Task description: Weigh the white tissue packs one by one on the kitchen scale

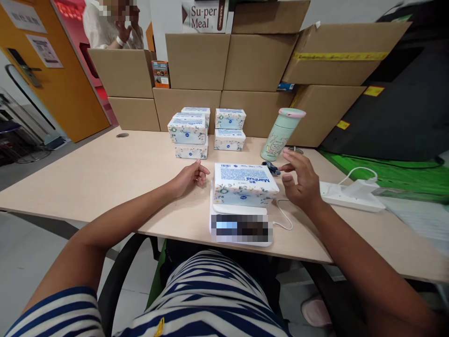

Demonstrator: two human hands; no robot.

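Note:
A floral pack of tissues (246, 187) marked "Manhua" lies on the flat top of a white device, probably a scale (242, 210). The device's front panel is blurred out. Left of the pack, my left hand (192, 178) is at the table with loosely curled fingers, apart from the pack and holding nothing. My right hand (300, 181) hovers on the other side, thumb and fingers spread, also holding nothing. Just past its fingertips lies a small dark item (271, 168) that I cannot make out. A mint-green bottle (280, 135) with a pink lid stands behind that hand.
Several tissue packs are stacked in a left pile (190, 135) and a right pile (229, 139). Cardboard boxes (196, 61) wall off the table's back. A white power strip (354, 194) and a thin white cable (289, 220) lie at right. Another person (101, 28) stands behind the boxes.

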